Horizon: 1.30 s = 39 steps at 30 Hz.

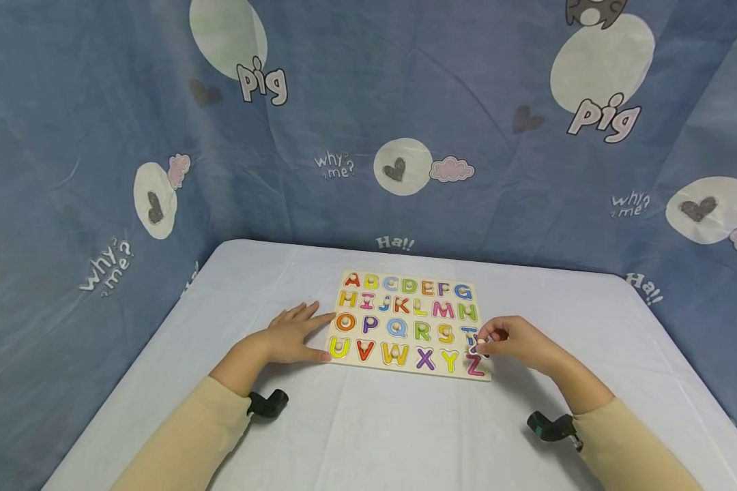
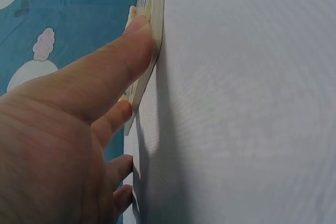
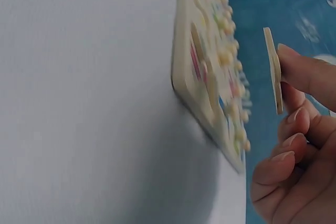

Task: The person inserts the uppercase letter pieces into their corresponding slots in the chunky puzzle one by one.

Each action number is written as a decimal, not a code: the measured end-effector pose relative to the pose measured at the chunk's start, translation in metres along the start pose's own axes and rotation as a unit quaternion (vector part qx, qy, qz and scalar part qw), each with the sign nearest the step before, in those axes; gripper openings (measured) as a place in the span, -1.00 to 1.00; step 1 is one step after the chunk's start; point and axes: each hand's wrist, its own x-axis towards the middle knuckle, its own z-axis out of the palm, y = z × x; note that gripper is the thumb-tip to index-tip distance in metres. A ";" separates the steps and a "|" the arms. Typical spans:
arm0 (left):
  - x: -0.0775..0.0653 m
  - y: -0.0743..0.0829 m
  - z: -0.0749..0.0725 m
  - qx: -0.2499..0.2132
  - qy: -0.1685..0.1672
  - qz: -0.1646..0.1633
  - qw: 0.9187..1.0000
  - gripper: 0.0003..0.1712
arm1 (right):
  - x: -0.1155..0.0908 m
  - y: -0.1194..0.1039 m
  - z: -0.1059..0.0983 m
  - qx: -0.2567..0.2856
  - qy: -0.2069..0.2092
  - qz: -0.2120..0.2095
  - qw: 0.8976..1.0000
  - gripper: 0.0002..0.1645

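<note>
A wooden alphabet puzzle board [image 1: 408, 372] lies on the table with rows of coloured letters, many bearing small round knobs. My left hand [image 1: 291, 337] rests at its left side with fingers spread; thumb and index finger touch the board's edge. Over the lower right corner, my right hand [image 1: 516, 344] pinches a thin wooden letter piece [image 3: 274, 72] between thumb and fingers. In the right wrist view this piece is edge-on and apart from the board, so which letter it is cannot be told. The pink Z place [image 1: 475, 366] shows just below it, and the T is partly covered.
A white cloth [image 1: 374, 429] covers the table. Behind and beside it hangs a blue printed curtain [image 1: 319, 102]. A black wrist camera [image 1: 269, 404] sits on the left wrist and another black camera [image 1: 549, 426] on the right.
</note>
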 end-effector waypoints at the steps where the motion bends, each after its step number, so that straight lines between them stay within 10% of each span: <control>1: 0.000 0.000 0.000 0.000 -0.001 0.000 1.000 0.07 | 0.002 -0.002 0.003 -0.002 -0.003 -0.005 1.000 -0.76; 20: 0.001 -0.001 0.001 -0.001 -0.003 -0.002 1.000 0.08 | 0.033 -0.033 0.063 -0.049 -0.035 -0.075 0.995 -0.84; 39: 0.000 0.001 -0.001 -0.002 -0.004 -0.001 1.000 0.07 | 0.039 -0.040 0.080 -0.091 -0.030 -0.045 0.994 -0.83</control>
